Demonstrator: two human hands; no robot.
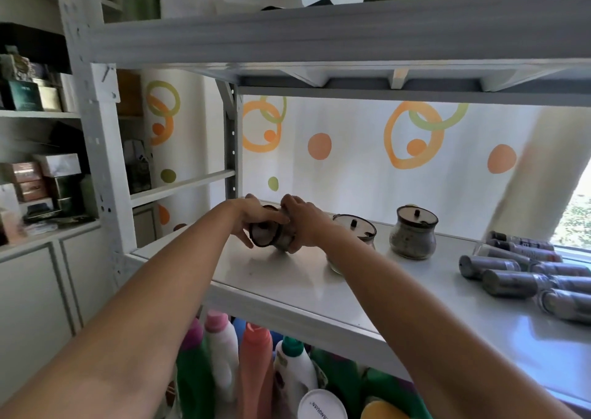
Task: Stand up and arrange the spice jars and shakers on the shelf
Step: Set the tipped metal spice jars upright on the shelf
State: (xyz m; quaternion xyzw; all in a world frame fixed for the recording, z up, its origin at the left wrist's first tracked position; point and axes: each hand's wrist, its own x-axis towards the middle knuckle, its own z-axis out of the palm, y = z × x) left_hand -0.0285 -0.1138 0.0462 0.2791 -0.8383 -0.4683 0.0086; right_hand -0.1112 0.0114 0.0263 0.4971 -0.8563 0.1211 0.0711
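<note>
A round spice jar [268, 235] lies tilted on its side at the left end of the white shelf [287, 278], its lid facing me. My left hand [256, 215] grips it from the left and top, my right hand [302, 223] from the right. Two more round jars stand upright to the right: one [356, 227] partly behind my right wrist, another [413, 231] further right. Several slim silver shakers [511, 273] lie on their sides at the shelf's right end.
The upper shelf beam [319, 41] hangs close overhead. Detergent bottles [256, 364] fill the level below. A metal upright [231, 143] stands at the back left. Boxes [41, 175] sit on a cabinet to the left. A patterned curtain [367, 150] hangs behind.
</note>
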